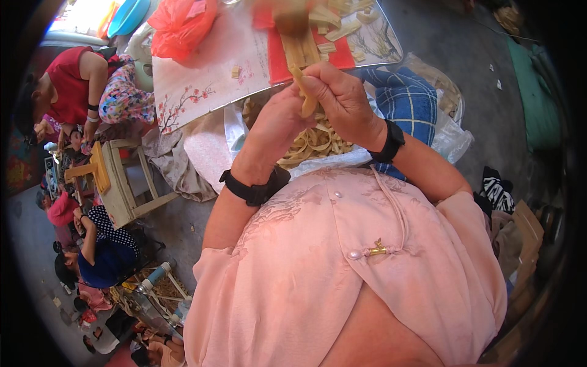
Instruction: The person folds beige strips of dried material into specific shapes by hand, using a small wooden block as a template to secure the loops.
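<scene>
A pale yellow strip (pixel 308 104), folded or curled, is held up between my two hands above my lap. My right hand (pixel 345 98) pinches it, the thumb pressed along its side. My left hand (pixel 280 120) is closed against the strip from the other side, its fingers partly hidden. Below them, many curled strips (pixel 316 142) lie in a white plastic bag (pixel 332 161). Just beyond my hands, a grooved wooden board (pixel 300 49) rests on red cloth (pixel 277 64) at the table's edge. A round brown thing (pixel 291 19) above it is blurred.
The flower-printed table (pixel 206 103) carries a red plastic bag (pixel 183 30), loose strips (pixel 344 30) and a small piece (pixel 235 72). Blue checked cloth (pixel 408 103) lies at right. To the left are a wooden stool (pixel 121 179) and several seated people (pixel 107 252).
</scene>
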A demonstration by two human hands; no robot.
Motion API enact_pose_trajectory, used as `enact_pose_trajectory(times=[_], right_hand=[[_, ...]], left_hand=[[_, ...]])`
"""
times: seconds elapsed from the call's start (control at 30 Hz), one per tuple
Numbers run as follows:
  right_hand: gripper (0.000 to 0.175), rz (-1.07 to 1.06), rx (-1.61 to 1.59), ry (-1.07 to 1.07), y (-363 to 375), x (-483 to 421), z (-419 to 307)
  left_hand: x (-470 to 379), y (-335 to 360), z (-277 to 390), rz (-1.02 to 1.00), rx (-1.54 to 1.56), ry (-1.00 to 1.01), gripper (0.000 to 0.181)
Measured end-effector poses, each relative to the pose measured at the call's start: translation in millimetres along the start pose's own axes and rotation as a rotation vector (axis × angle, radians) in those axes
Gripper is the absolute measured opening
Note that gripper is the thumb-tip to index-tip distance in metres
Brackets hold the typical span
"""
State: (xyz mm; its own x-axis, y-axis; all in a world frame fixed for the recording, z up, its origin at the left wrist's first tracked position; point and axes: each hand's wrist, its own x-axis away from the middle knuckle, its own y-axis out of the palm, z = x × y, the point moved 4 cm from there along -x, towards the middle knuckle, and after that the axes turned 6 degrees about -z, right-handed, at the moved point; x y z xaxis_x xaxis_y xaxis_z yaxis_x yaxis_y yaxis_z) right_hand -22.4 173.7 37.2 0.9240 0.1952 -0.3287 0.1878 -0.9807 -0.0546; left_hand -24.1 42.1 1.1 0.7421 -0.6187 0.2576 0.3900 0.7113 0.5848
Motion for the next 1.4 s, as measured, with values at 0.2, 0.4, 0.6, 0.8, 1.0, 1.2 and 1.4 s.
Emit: enact_pose_trajectory(times=[0.2,0.4,0.6,0.8,1.0,1.2,1.4], right_hand=[[0.018,0.0,0.085,0.13,-2,4,23],[0.019,-0.394,-1.01,0.754,5,10,18],[0.023,-0.193,0.218,0.083,-17,8,-27],[0.018,-0.102,0.38,-0.018,-37,7,-30],[0.019,-0.339,-0.371,0.246,-30,10,-24],[0.016,-0.092,-0.382,0.366,-28,7,-18],[0.031,-0.02,-0.624,0.516,-56,3,11]], left_hand=[[12,17,31,0.278,-1.296,0.429,0.023],[21,35,43,0.42,-1.452,0.863,0.037],[16,32,42,0.294,-0.886,0.605,0.027],[11,34,41,0.1,-0.213,0.36,0.018],[16,36,47,0.17,-0.595,0.524,0.016],[16,42,39,0.188,-0.588,0.506,0.014],[12,27,57,0.275,-0.789,0.562,0.008]])
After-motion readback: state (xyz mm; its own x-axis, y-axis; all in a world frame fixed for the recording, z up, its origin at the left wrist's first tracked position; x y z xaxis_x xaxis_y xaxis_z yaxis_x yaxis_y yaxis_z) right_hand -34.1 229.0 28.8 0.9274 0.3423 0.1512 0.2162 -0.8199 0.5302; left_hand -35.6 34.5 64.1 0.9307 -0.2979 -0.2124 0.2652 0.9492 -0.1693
